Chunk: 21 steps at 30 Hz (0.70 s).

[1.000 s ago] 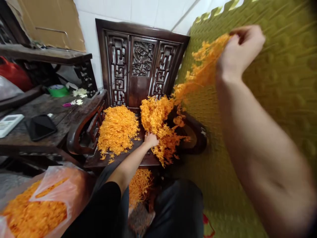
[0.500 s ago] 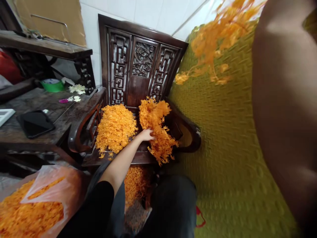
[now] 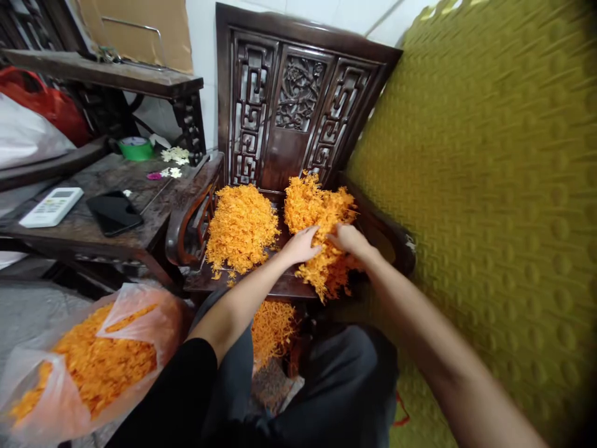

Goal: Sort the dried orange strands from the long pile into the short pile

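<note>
Two heaps of orange shredded strands lie on the seat of a dark carved wooden chair. The left heap lies untouched. Both hands rest on the right heap. My left hand presses into its front left side, fingers curled among the strands. My right hand sits on its front right side, fingers buried in the strands. More orange strands lie below the seat's front edge, between my knees.
A clear plastic bag of orange strands sits at lower left. A dark side table at left carries a black phone, a white remote, green tape and small flowers. A green foam mat stands at right.
My right hand, raised high to the right with a long bunch of strands, has come down onto the right heap beside my left hand. The camera has shifted left.
</note>
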Available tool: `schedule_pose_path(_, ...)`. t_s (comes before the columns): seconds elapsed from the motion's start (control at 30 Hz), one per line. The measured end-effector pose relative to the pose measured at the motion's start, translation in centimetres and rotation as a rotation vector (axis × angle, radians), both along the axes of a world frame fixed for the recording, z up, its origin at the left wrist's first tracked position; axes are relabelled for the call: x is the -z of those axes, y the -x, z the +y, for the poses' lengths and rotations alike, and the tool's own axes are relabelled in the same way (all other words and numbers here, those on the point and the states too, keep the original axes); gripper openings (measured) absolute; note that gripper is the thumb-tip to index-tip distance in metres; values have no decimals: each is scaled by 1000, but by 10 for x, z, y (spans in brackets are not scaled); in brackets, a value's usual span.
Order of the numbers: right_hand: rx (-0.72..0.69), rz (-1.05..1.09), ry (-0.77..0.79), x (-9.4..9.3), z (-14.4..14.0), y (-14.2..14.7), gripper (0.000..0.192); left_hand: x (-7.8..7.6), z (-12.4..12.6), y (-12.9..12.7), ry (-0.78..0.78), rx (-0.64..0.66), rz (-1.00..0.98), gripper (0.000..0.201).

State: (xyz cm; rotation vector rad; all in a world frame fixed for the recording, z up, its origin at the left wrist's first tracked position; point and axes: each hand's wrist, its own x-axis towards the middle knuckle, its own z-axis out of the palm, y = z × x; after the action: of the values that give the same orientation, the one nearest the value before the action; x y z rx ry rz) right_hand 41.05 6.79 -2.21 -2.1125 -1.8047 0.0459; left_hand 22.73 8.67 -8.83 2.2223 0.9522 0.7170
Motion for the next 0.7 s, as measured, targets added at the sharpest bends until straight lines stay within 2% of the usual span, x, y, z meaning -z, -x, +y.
schedule_pose_path(0.07, 9, 23, -21, 20, -5, -2, 25, 2, -4, -11, -29, 39, -32, 81)
schedule_pose_path(0.13, 14, 53, -88, 18, -5, -10, 25, 6, -6, -24, -42, 59, -68, 97)
schedule_pose_path(0.23, 30, 105, -206, -11, -2, -28, 31, 13, -7, -43, 2, 37, -81, 112)
schedule_pose_path(0.3, 61, 122, -301, -36, -1, -37, 34, 17, -7, -55, 60, -30, -74, 99)
schedule_pose_path(0.4, 84, 178, -572, -65, -4, -41, 32, 21, -8, -69, 130, -121, -74, 70)
schedule_pose_path(0.5, 37, 263, -849, -86, -5, -36, 23, 22, -7, -76, 145, -154, -80, 65)
schedule_pose_path(0.6, 35, 345, -995, -110, 5, -35, 25, 27, -6, -76, 182, -192, -75, 62)
schedule_pose_path(0.7, 67, 430, -1099, -144, 24, -45, 31, 38, -4, -70, 270, -234, -45, 45)
